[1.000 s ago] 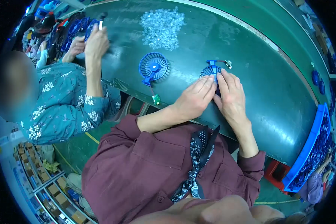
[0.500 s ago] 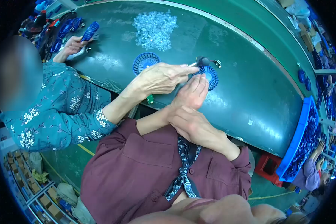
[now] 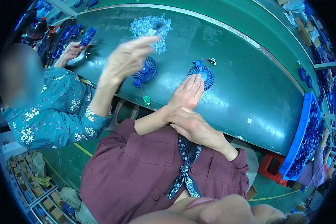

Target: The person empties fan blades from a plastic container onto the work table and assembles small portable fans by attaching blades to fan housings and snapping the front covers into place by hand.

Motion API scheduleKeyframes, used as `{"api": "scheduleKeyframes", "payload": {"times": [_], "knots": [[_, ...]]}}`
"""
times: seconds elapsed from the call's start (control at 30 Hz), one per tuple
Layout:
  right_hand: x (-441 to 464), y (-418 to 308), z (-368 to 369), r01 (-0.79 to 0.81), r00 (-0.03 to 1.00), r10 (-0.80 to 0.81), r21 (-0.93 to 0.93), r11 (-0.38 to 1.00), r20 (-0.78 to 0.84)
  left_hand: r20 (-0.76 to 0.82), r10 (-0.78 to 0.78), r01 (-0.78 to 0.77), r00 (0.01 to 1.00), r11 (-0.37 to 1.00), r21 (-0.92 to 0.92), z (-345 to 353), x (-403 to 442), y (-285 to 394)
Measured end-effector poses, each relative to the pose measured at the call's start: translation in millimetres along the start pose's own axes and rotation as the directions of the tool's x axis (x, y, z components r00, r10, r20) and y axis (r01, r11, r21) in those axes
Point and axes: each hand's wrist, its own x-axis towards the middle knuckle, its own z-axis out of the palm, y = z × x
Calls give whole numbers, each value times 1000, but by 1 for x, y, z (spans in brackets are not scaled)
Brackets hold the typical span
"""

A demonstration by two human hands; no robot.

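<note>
We observed the left hand (image 3: 186, 94) flattened, its straight fingers together and laid on the near edge of a round blue fan unit (image 3: 207, 76), which rested on the bench (image 3: 246, 93); the right hand (image 3: 194, 127) lay across the left wrist, and we could not tell whether its fingers gripped it; beyond the fan unit we noted a small wired part (image 3: 212, 61); to the left lay a second fan unit (image 3: 149, 70), near a co-worker's blurred hand (image 3: 128, 59).
</note>
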Motion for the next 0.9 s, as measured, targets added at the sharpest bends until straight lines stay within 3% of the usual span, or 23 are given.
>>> {"api": "scheduleKeyframes", "payload": {"times": [0.07,0.13,0.17,0.23,0.3,0.33,0.37,0.43,0.5,0.57,0.6,0.63,0.67,0.73,0.77,0.83,0.9], "knots": [[1,9,8,62,998,-61,12,998,-16,19,-21,23,1000,998,-60,3,-6,-1],[-8,8,-4,92,995,-92,13,996,-40,50,-145,153,988,945,-288,9,-12,-2],[-13,9,-15,91,995,-90,19,996,-48,69,-110,126,992,941,-315,8,-6,-4],[-31,7,-38,-28,989,22,-38,999,-148,87,0,29,996,945,-326,-3,7,-1],[-65,14,-72,-112,942,18,-263,958,-335,147,66,-2,987,918,-397,-17,20,6],[-85,15,-92,-259,893,97,-324,910,-440,178,65,18,982,903,-430,-23,26,5],[-111,18,-115,-312,860,39,-462,830,-509,177,79,14,981,882,-471,-30,31,5],[-167,10,-169,-545,734,111,-484,685,-670,165,96,-9,982,887,-462,-42,49,9],[-223,-5,-223,-785,530,165,-407,468,-832,160,78,2,984,896,-445,-48,58,10],[-312,6,-285,-901,362,1,-349,257,-932,237,96,20,967,897,-442,-50,73,9],[-399,26,-332,-969,229,-28,-230,85,-973,256,121,7,959,895,-447,-50,77,9],[-462,22,-366,-956,292,-43,-290,-50,-955,292,123,18,948,899,-437,-51,84,8],[-494,9,-381,-980,92,-18,-88,-179,-996,296,112,22,949,909,-416,-51,89,7],[-596,9,-414,-881,10,-39,10,-472,-999,406,89,83,910,919,-387,-45,101,0],[-617,3,-420,-866,-147,14,122,-486,-989,416,74,103,906,916,-387,-43,112,-3],[-650,4,-429,-842,-264,41,210,-497,-964,469,54,129,881,928,-350,-23,131,-24],[-696,19,-443,-890,-205,51,164,-424,-977,485,-32,189,874,942,-279,8,152,-60]]}}
